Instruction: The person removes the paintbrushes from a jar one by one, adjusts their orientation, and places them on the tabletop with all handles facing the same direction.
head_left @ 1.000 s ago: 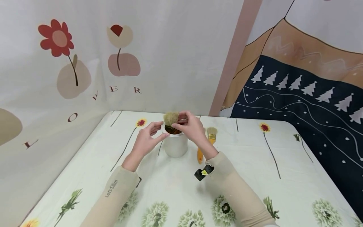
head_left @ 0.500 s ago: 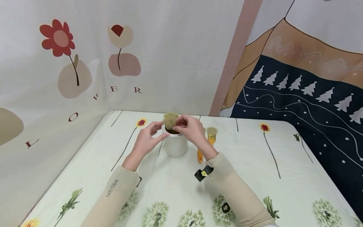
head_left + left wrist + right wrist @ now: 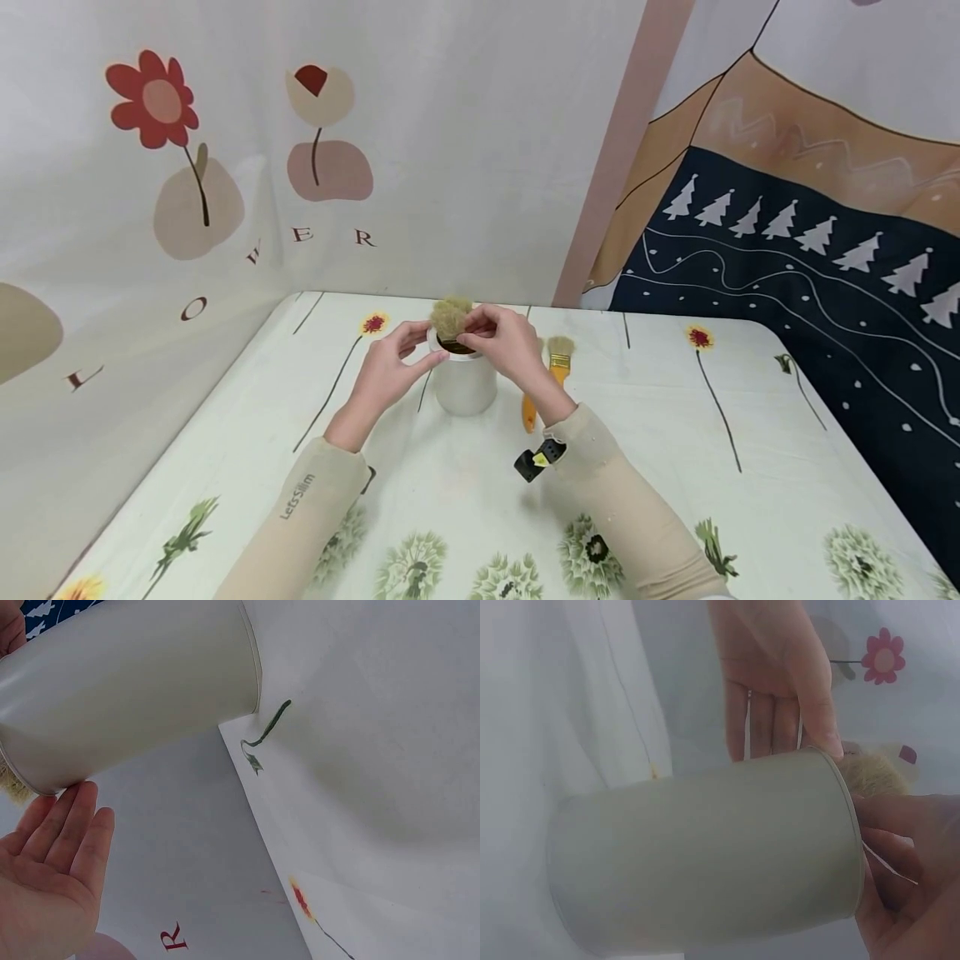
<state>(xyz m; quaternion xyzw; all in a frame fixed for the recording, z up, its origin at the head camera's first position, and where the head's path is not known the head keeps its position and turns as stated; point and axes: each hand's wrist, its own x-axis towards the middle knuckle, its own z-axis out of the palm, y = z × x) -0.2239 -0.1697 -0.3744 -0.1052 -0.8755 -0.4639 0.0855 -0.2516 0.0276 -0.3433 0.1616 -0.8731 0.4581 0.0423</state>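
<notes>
A cream cylindrical holder [image 3: 465, 387] stands upright on the table. Tan bristles of a paintbrush [image 3: 450, 318] rise from its mouth, and the brush's lower part is hidden inside the holder. My left hand [image 3: 387, 367] touches the rim with thumb and fingertips. In the left wrist view, the left fingers [image 3: 71, 832] lie nearly straight against the holder's wall. With bent fingers, my right hand [image 3: 512, 340] pinches the brush just below the bristles, over the rim's right side. In the right wrist view the holder [image 3: 705, 859] hides part of both hands.
To the right of the holder, partly behind my right wrist, lie paintbrushes with yellow-orange handles; one brush [image 3: 559, 360] shows its bristles. A flower-printed cloth [image 3: 637, 433] covers the table. A printed fabric backdrop [image 3: 465, 167] hangs behind the far edge.
My right hand has shifted slightly left and down at the holder's mouth, its fingers closer around the brush. The left hand has stayed at the rim.
</notes>
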